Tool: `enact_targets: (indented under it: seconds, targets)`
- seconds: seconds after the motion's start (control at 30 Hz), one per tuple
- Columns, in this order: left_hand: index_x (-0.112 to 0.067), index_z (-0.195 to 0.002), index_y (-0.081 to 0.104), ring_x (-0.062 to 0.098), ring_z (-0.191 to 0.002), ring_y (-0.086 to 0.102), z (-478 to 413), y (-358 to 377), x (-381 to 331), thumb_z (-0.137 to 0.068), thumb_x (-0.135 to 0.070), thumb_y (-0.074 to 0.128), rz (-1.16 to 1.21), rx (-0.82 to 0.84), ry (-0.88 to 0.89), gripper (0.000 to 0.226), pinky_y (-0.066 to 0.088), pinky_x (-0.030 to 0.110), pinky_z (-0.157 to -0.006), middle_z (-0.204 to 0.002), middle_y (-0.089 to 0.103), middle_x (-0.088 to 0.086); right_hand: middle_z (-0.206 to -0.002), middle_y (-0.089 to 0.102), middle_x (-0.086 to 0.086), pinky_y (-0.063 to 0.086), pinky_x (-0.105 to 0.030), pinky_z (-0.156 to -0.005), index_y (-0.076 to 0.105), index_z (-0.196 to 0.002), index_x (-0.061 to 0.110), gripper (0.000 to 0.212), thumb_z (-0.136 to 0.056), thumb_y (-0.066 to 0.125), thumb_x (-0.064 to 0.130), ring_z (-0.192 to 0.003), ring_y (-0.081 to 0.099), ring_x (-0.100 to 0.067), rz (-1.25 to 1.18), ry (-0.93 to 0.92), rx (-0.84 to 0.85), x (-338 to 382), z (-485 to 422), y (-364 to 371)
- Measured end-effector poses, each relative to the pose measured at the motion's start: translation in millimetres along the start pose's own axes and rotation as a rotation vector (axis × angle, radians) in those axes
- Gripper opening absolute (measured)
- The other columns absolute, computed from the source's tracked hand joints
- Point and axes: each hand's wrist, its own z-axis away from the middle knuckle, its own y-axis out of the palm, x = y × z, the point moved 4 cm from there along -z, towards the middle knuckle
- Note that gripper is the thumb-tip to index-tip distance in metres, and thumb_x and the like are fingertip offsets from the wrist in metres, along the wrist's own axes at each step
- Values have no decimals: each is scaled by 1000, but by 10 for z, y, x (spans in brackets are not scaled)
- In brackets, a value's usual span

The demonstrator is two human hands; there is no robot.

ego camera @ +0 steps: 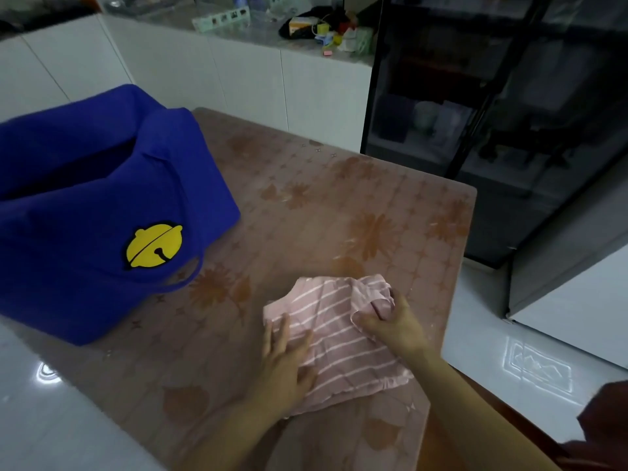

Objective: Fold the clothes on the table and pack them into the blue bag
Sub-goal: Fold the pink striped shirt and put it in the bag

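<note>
A pink garment with white stripes [339, 338] lies partly folded on the table [390, 198], near its front right. My left hand [289, 358] rests flat on the garment's left side, fingers spread. My right hand [390, 321] pinches the garment's upper right corner, where the cloth bunches up. The blue bag [85, 205], with a yellow bell badge on its side, stands open at the table's left, well apart from the garment.
The table has a pinkish flowered cover; its right edge drops to a glossy white floor [509, 362]. A dark glass cabinet [509, 113] stands behind right. A white counter [238, 39] with clutter runs along the back.
</note>
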Motion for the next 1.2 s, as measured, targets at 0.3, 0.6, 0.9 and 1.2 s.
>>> enact_targets:
  seconds: [0.3, 0.6, 0.9, 1.2]
  targets:
    - [-35, -148, 16, 26, -144, 17, 18, -76, 81, -65, -60, 54, 409, -94, -254, 95, 30, 32, -111, -158, -8, 7, -124, 55, -4, 49, -40, -89, 43, -132, 25, 63, -78, 67, 46, -104, 58, -27, 172, 91, -158, -203, 35, -136]
    - [-23, -134, 45, 5, -119, 41, -65, -179, 63, -90, -3, 51, 824, -195, -307, 49, 33, 16, -92, -137, 41, -9, -146, 38, -6, 33, -53, -108, 20, -144, 28, 112, -55, 49, 89, -127, 44, -33, 17, 205, -59, -167, 34, -8]
    - [-27, -121, 55, 34, -114, 54, 71, -248, 408, -84, 8, 44, 742, -164, -249, 52, 44, 32, -88, -130, 53, 2, -120, 59, -11, 50, -43, -90, 52, -124, 9, 77, -74, 59, 68, -97, 59, -26, 253, 182, -32, -208, 255, 239]
    - [-31, -142, 35, -2, -128, 33, 679, -518, 505, -89, 0, 47, 621, -268, -200, 62, 25, 8, -99, -139, 32, -20, -136, 14, 44, 30, -33, -113, -4, -139, 58, 84, -82, 58, 45, -132, 26, 2, -162, -252, 146, -146, 730, 697]
